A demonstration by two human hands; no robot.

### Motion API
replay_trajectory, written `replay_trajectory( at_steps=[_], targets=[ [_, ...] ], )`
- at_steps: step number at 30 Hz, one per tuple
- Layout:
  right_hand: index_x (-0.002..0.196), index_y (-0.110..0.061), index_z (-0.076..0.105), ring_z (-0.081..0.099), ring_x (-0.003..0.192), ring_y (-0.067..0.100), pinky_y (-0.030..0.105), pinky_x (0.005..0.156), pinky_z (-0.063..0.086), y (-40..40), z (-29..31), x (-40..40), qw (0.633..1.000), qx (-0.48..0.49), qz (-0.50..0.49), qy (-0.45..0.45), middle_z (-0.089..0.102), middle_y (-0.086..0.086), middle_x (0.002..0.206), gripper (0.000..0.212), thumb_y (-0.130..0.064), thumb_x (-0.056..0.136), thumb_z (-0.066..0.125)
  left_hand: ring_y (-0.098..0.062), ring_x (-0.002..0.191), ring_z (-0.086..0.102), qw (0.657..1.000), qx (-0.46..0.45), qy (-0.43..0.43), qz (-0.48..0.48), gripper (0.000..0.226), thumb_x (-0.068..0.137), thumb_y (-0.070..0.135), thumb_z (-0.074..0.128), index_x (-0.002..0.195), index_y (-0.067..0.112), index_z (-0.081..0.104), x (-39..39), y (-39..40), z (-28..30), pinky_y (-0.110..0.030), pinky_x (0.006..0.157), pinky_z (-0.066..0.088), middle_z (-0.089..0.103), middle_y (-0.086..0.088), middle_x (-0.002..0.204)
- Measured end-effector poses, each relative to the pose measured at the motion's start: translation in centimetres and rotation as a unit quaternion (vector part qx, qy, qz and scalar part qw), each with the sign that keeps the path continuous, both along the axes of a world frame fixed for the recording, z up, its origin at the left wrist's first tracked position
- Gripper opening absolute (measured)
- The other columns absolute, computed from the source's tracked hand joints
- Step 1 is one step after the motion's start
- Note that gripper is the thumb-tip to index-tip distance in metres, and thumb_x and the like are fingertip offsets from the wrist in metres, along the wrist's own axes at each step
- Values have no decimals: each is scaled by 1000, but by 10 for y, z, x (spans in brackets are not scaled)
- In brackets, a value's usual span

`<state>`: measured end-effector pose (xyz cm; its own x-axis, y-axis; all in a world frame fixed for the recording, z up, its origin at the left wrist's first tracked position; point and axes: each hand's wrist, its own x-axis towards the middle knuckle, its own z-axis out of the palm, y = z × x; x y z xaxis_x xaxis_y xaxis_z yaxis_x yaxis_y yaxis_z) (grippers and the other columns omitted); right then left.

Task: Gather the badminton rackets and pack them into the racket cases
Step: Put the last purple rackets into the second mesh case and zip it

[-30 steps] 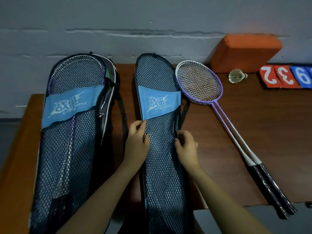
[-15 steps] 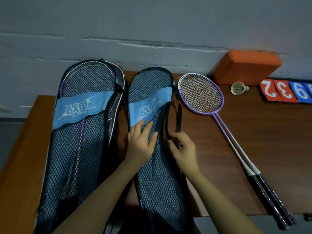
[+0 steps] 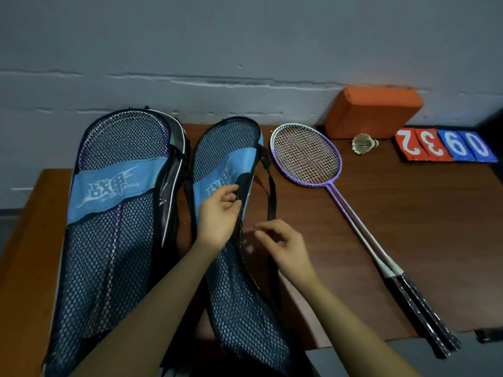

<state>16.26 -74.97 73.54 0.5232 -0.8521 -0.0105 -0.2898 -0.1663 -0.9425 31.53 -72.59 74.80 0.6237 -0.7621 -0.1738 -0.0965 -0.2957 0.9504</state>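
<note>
Two rackets (image 3: 307, 156) lie loose on the table (image 3: 408, 227) right of our empty case (image 3: 239, 268), whose edge our left hand (image 3: 217, 216) pinches while our right hand (image 3: 283, 246) hovers loosely curled, grasping nothing, so we judge the mesh could snag strings on entry.

The left case (image 3: 109, 213) carries a light-blue band (image 3: 119, 185) with white stylised Chinese characters, seemingly "战甲", and a smaller line of letters beside them too small to read. The middle case (image 3: 234, 240) has the same band (image 3: 217, 183), its print folded and partly hidden by a hand. At the surface's far right corner, score cards (image 3: 446, 145) show 2 and 3 on red, 9 and 0 on blue.
</note>
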Motion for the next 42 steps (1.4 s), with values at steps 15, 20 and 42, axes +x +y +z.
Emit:
replay_trajectory(
  at_steps=[15,20,42],
  targets=[
    [94,-11,56,44,57,-1,9,59,41,7,6,54,980,169,-20,-103,43,0,66,26,12,83,56,-1,74,58,983,-162,76,-34,39,86,-7,54,113,22,56,25,38,18,-14,71,46,56,2,87],
    [97,-14,60,51,66,6,17,68,46,-1,16,43,985,132,-55,-94,51,-1,67,26,8,83,58,-3,79,57,991,-132,-21,4,29,89,-2,52,107,21,56,35,43,12,-18,78,48,57,-5,97],
    [113,-10,63,54,94,12,11,79,43,-76,10,-26,990,-112,-73,36,56,6,103,25,-5,90,55,-10,79,47,966,8,-204,-157,46,88,7,56,133,5,46,-68,22,-19,-15,83,39,44,-3,111]
  ],
)
